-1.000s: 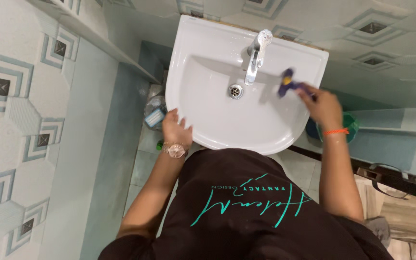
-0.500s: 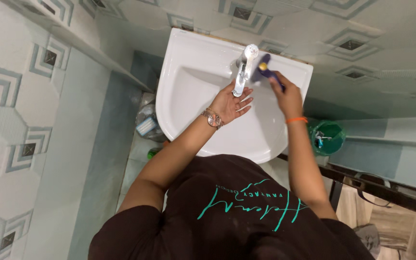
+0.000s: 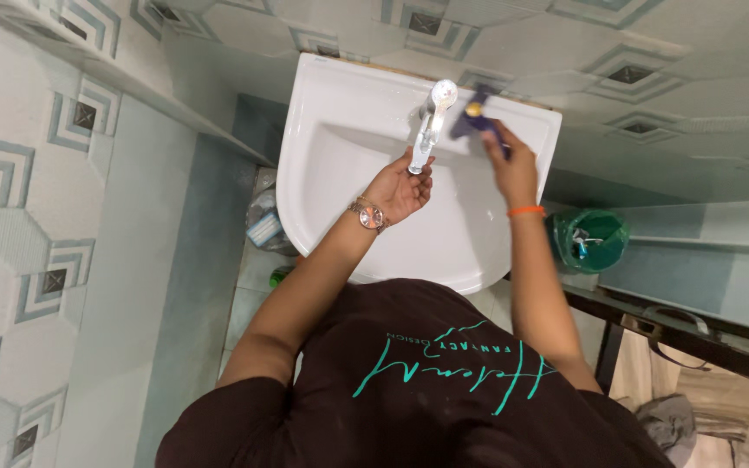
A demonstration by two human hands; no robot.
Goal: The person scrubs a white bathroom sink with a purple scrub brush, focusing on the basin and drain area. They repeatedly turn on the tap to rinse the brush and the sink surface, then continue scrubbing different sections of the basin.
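Purple brush (image 3: 476,119) (with a yellow spot) has moved up beside the tap (image 3: 427,130), right hand (image 3: 507,165) fingers clamped on its handle; left hand (image 3: 399,189) fingers now curl loosely under the spout, over the white sink (image 3: 322,173).

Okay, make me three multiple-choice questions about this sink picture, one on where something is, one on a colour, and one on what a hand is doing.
1. Where is the green bin?
A. on the floor to the right of the sink
B. inside the basin
C. on the wall ledge

2. What colour is the band on the right wrist?
A. white
B. orange
C. black

3. What is the left hand doing?
A. resting on the sink rim
B. hanging at the person's side
C. cupped under the tap spout

Answers: 1 A, the bin sits beside the sink, low on its right. 2 B, the band shows orange. 3 C, the palm sits just below the end of the tap, while the right hand holds a purple brush by the tap.
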